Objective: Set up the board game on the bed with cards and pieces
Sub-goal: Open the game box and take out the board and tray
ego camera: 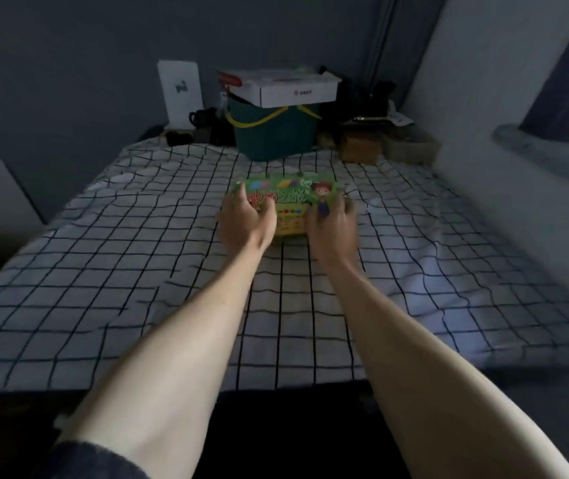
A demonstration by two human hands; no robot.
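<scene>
Both arms reach out over the bed with its white sheet checked in thin black lines, and at the centre of the view lies the flat green cardboard game box with bright cartoon print and red lettering, lid on, flat on the sheet. The left hand sits at the box's nine o'clock edge, fingers curled over the far left corner, thumb hooked across the lid toward the middle — it grips that end. The right hand is at the box's three o'clock edge, fingers wrapped down around the right side, back of the hand up; it holds that end too, though the picture is blurred there. At twelve o'clock from the box, against the dark wall, stands a dark green plastic bin with a yellow handle, and a white cardboard carton with a red logo rests on top of it. At eleven o'clock, a tall white upright panel leans at the wall.
</scene>
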